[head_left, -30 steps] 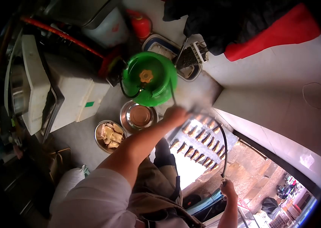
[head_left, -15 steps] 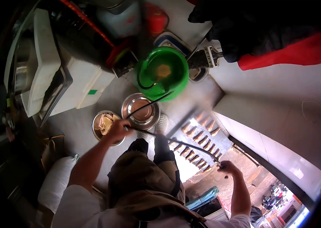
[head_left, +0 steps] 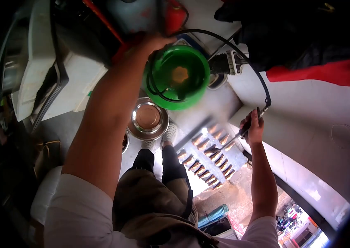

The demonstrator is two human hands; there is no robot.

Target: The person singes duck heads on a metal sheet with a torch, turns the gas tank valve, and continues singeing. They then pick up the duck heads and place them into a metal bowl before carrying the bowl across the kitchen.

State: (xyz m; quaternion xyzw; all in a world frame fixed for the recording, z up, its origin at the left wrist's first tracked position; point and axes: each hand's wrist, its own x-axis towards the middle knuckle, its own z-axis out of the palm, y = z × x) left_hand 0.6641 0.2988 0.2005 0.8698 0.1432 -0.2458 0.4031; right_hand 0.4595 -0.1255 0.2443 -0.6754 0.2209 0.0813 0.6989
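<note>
My left hand (head_left: pixel 156 41) reaches to the top, beside the rim of a green bucket (head_left: pixel 202 89); its fingers are blurred and partly dark, and what they hold is unclear. On the right, my right hand (head_left: pixel 254 126) is closed around the dark handle of a torch-like tool (head_left: pixel 245 129), whose thin metal tube points down-left over a tray. A black hose (head_left: pixel 247 58) arcs from near my left hand to the tool. More hose loops inside the bucket. Several long brown-and-pale pieces (head_left: pixel 200 170) lie in rows on the metal tray (head_left: pixel 236 155).
Beside my feet stand a steel basin (head_left: pixel 163 124) and a partly hidden bowl (head_left: pixel 125 141). White boxes (head_left: pixel 73 82) are at the left, above a white sack (head_left: pixel 44 194). A light wall (head_left: pixel 307 132) runs along the right; red and black cloth hangs at upper right.
My left hand has moved from above the food bowl up beside the bucket. My right hand has risen with the tool, and the hose now arcs high across the upper right.
</note>
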